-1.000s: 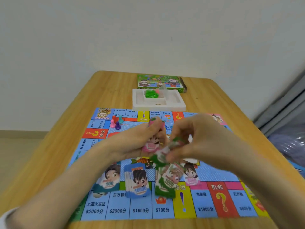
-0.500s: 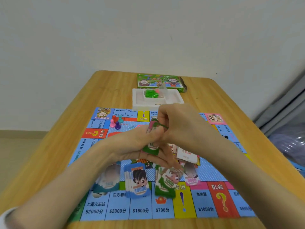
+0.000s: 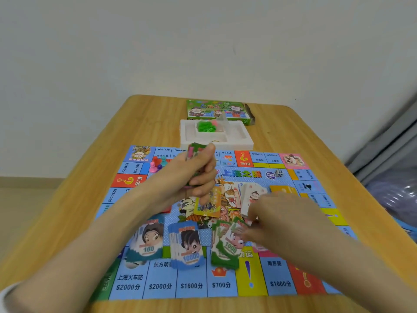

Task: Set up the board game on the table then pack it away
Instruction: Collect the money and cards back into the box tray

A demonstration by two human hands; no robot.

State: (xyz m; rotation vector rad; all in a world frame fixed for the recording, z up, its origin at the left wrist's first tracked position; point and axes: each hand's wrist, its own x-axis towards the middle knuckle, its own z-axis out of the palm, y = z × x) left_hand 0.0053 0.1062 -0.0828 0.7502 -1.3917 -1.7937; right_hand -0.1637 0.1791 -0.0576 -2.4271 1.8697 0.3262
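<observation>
Banknotes (image 3: 195,148) gripped inside left hand (image 3: 196,177)

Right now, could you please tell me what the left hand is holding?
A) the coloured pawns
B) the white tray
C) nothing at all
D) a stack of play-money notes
D: the left hand has its fingers curled round a stack of play-money notes, held above the board, while the pawns stand apart on the board's far-left corner.
</observation>
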